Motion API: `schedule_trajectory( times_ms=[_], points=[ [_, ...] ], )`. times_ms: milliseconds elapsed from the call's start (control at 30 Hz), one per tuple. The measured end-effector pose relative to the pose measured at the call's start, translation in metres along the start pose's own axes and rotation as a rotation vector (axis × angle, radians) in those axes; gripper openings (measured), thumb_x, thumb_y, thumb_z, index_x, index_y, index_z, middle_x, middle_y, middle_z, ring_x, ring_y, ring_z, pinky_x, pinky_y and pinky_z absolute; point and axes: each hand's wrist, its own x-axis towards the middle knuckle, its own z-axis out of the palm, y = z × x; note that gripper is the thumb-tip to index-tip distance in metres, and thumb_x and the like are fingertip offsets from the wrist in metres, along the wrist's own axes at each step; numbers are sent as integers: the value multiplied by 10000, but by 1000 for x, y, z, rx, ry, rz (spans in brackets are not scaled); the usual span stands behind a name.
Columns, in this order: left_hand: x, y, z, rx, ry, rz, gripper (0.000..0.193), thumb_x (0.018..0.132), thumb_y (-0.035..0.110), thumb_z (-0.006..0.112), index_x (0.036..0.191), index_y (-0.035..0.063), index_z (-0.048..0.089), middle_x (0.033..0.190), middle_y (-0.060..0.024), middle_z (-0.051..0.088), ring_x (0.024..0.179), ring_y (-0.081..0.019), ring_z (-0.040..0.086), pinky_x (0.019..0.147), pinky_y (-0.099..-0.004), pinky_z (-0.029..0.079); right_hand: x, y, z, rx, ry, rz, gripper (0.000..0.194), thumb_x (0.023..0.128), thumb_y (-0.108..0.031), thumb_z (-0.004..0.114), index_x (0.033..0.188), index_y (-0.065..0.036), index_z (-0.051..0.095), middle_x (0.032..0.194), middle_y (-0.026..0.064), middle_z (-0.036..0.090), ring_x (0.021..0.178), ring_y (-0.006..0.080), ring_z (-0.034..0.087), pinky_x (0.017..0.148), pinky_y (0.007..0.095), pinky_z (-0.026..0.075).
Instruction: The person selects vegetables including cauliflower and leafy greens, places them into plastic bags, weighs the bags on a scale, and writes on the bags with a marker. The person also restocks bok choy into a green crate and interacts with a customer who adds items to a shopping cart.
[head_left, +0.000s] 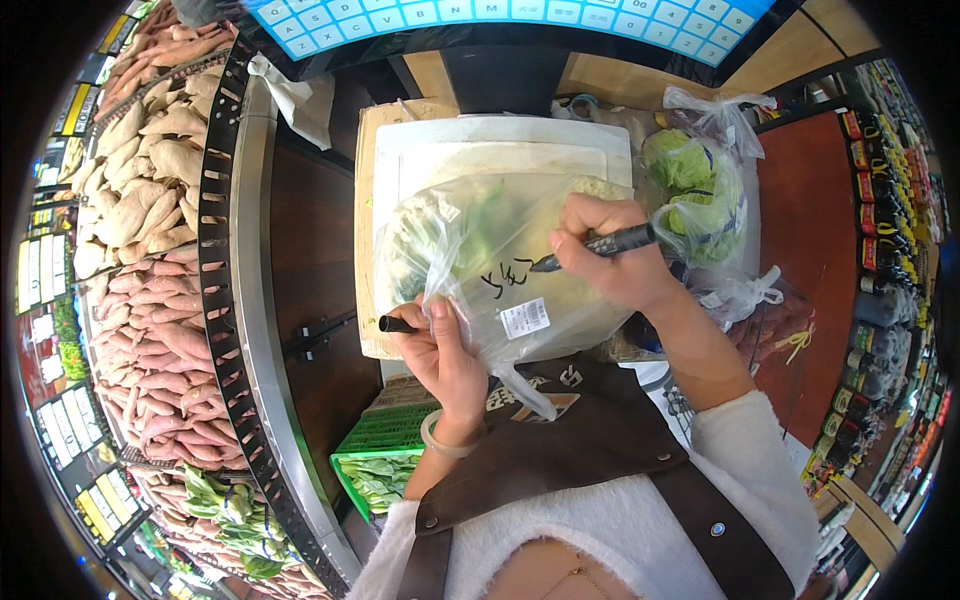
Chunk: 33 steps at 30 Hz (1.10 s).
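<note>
My right hand (615, 251) grips a black marker pen (622, 241), its tip against the clear plastic bag (487, 277). Black handwritten strokes and a white printed label (525, 318) show on the bag's film. Inside it is cauliflower (420, 232) with pale florets and green leaves, blurred by the plastic. My left hand (442, 352) pinches the near left side of the bag and also holds the black pen cap (397, 324). The bag lies on a white weighing scale (502, 142), covering much of its top.
A touchscreen (510, 15) with a keyboard display stands beyond the scale. Bagged green lettuce or cabbage (694, 195) lies to the right. Sweet potatoes (161, 322) fill the rack at left. A green crate (379, 472) of leafy greens sits below. Bottles line shelves (870, 300) at far right.
</note>
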Motion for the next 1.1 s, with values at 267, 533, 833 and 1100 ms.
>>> schedule_trajectory(
  times_ms=[267,533,833,1100],
  points=[
    [-1,2,5,4,49,-10,201,986,9,505,920,111,345,829,23,406,685,-37,316,601,-198,257,2,0,-4,31,55,-15,308,880,-115,661,679,-22,447,581,0,428,581,63,357,515,271,326],
    [-1,1,2,4,31,-17,174,990,36,515,953,109,362,879,12,451,743,-42,353,676,-198,308,-6,0,-17,24,-86,32,301,879,-115,645,676,-22,444,579,-12,424,586,56,347,518,271,319],
    [-1,-1,0,-8,38,-18,165,996,46,513,958,104,363,891,6,472,774,-49,378,730,-205,334,-5,7,-17,10,121,24,294,876,-64,600,669,-29,393,598,-28,395,580,53,328,516,263,284],
    [-4,-2,-6,23,-44,5,189,990,30,517,944,103,349,895,5,460,775,-48,373,720,-208,327,-11,10,-24,-9,213,54,256,867,-91,595,666,-42,445,603,-18,450,554,48,366,506,251,305]
  ],
)
